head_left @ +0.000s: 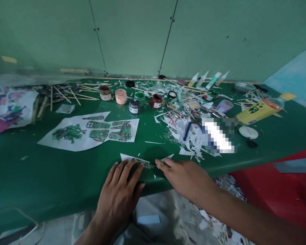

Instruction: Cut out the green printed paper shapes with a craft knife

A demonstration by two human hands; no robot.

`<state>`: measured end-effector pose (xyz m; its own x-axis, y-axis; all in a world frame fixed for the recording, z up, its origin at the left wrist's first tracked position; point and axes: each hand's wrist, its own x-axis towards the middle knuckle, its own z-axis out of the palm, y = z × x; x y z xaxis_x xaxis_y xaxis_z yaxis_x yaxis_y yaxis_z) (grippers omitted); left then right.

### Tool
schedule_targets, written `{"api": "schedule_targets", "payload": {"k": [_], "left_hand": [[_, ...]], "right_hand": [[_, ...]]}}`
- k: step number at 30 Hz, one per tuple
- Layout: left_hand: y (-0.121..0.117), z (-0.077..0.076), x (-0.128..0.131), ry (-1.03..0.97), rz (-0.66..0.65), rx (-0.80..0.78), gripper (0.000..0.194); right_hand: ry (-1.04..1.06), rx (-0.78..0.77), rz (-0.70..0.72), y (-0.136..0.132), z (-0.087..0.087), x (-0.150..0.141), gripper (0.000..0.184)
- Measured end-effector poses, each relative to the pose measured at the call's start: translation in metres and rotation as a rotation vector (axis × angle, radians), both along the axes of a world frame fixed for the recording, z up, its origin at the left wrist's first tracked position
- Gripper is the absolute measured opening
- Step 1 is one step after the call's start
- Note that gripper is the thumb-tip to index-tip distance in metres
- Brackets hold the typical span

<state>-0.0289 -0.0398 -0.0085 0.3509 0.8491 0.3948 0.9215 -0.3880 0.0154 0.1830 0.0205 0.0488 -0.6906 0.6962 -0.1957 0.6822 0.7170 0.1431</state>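
Note:
Near the table's front edge, my left hand [122,185] lies with its fingers spread over a small painted paper cutout [146,164], holding it against the green surface. White paper [127,157] shows along the cutout's far side. My right hand [182,175] is closed, its index finger pointing left by the cutout's right end. A white paper strip [169,158] sticks out from between its fingers; the thumb is hidden. Beyond my left hand lies a larger white sheet [78,145] with green and brown painted shapes.
Paint jars, among them a peach one [121,96] and a dark red one [156,101], stand at the back. White paper scraps [178,129] heap at right, with a blue-handled tool [188,131]. A yellow-labelled bottle [260,111] lies farther right. Wooden sticks [89,97] lie at back left.

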Motion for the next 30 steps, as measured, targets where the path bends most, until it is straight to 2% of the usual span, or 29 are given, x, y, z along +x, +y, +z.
{"api": "schedule_targets", "payload": {"k": [3,5,9,13,18,22,30], "left_hand": [[0.0,0.0,-0.001,-0.001,0.015,-0.002,0.038],[0.002,0.003,-0.003,-0.012,-0.003,-0.004,0.035],[0.013,0.013,-0.011,-0.046,-0.13,-0.052,0.027],[0.019,0.02,-0.015,-0.118,-0.162,-0.041,0.017],[0.016,0.022,-0.019,-0.182,-0.208,-0.04,0.016],[0.019,0.023,-0.028,-0.145,-0.242,-0.076,0.016],[0.019,0.019,-0.029,-0.09,-0.274,0.03,0.02]], "right_hand": [[0.133,-0.045,-0.116,0.006,0.002,0.005,0.041],[0.271,-0.063,-0.202,0.01,0.003,0.006,0.037],[0.417,-0.129,-0.274,0.014,0.0,0.003,0.034],[0.416,-0.179,-0.217,0.016,-0.005,-0.003,0.032],[0.414,-0.187,-0.125,0.025,-0.007,-0.011,0.035],[0.463,-0.186,-0.071,0.029,-0.008,-0.02,0.036],[0.419,-0.164,-0.048,0.022,-0.016,-0.029,0.036]]}}
